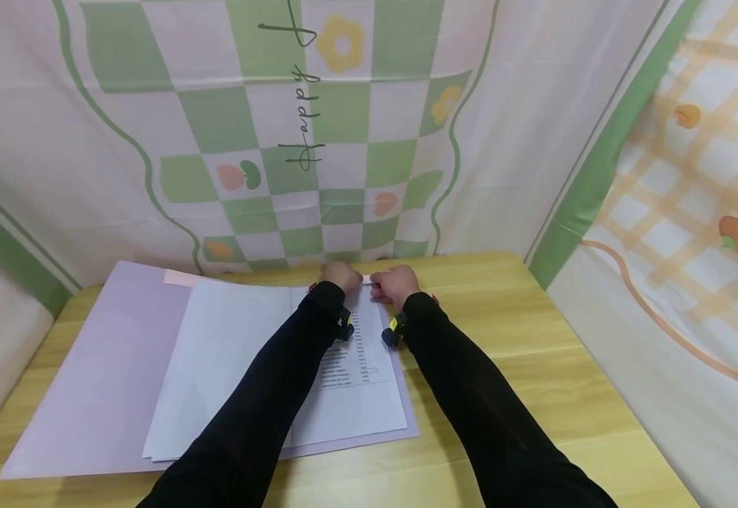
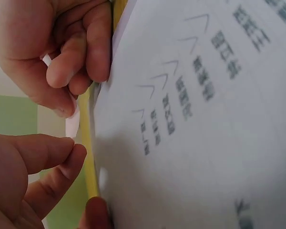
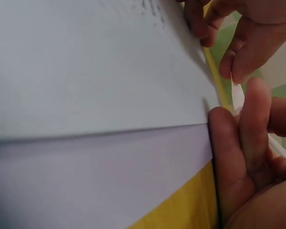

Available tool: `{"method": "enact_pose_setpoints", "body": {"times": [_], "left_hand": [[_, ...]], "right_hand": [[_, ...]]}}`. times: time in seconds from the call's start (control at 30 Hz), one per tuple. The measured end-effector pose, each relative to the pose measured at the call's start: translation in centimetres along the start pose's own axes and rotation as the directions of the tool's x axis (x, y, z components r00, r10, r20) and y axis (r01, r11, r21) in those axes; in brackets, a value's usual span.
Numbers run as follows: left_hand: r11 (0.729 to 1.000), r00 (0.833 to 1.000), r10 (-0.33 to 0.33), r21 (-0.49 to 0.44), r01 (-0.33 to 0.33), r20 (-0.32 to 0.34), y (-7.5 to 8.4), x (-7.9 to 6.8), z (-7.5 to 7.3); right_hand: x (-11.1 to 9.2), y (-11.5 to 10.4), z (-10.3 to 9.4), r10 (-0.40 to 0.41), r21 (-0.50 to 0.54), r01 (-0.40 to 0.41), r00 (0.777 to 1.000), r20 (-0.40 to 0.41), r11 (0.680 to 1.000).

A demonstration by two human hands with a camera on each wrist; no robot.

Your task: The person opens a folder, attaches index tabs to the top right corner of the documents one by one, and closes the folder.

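Observation:
A lavender folder [image 1: 83, 395] lies spread on the table, with white sheets [image 1: 223, 353] in it. The right-hand printed page [image 1: 350, 409] carries columns of small text; pen ticks show in the left wrist view. At that page's top edge, a small whitish strip [image 1: 366, 279] stretches between both hands. My left hand [image 1: 341, 276] pinches one end between thumb and finger [image 2: 52, 160]. The other end is pinched by my right hand [image 1: 396, 286], whose lower fingers [image 3: 224, 138] rest against the page and folder edge.
A pale pink strip [image 1: 180, 278] sits at the folder's upper left. The wooden table [image 1: 509, 339] extends to the right of the folder. A green and white checked curtain [image 1: 343, 113] hangs behind the table, with an orange-checked cloth [image 1: 693, 176] on the right.

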State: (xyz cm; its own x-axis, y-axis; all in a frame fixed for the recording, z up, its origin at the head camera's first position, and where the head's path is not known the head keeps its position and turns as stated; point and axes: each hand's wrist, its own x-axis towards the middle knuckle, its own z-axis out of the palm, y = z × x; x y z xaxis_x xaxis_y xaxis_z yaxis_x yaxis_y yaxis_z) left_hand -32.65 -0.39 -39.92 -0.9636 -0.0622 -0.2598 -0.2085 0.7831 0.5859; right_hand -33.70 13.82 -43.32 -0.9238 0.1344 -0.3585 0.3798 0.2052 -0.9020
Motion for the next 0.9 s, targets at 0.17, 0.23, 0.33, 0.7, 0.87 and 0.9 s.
{"method": "enact_pose_setpoints", "body": {"times": [0.17, 0.23, 0.33, 0.7, 0.87, 0.9], "left_hand": [[1.000, 1.000, -0.022, 0.010, 0.022, -0.002, 0.08, 0.40, 0.31], [0.999, 1.000, -0.026, 0.024, 0.026, 0.003, 0.08, 0.72, 0.47], [0.998, 1.000, -0.023, 0.063, 0.022, 0.007, 0.16, 0.88, 0.53], [0.997, 0.998, -0.059, 0.047, 0.058, 0.012, 0.55, 0.86, 0.38], [0.996, 0.997, -0.075, 0.052, 0.074, 0.020, 0.58, 0.89, 0.50], [0.995, 0.997, -0.079, 0.058, 0.077, 0.020, 0.60, 0.86, 0.52]], "right_hand": [[-0.06, -0.06, 0.17, -0.004, -0.004, 0.004, 1.000, 0.002, 1.000], [-0.15, -0.13, 0.15, -0.002, -0.011, 0.002, 1.000, -0.002, 1.000], [0.29, -0.04, 0.22, 0.011, -0.027, -0.012, 1.000, -0.017, 1.000], [0.36, -0.40, 0.22, -0.008, -0.028, 0.008, 1.000, -0.018, 1.000], [0.24, -0.32, 0.27, -0.008, -0.011, 0.008, 1.000, -0.012, 1.000], [0.28, -0.25, 0.30, -0.008, -0.007, 0.008, 1.000, -0.015, 1.000]]}}
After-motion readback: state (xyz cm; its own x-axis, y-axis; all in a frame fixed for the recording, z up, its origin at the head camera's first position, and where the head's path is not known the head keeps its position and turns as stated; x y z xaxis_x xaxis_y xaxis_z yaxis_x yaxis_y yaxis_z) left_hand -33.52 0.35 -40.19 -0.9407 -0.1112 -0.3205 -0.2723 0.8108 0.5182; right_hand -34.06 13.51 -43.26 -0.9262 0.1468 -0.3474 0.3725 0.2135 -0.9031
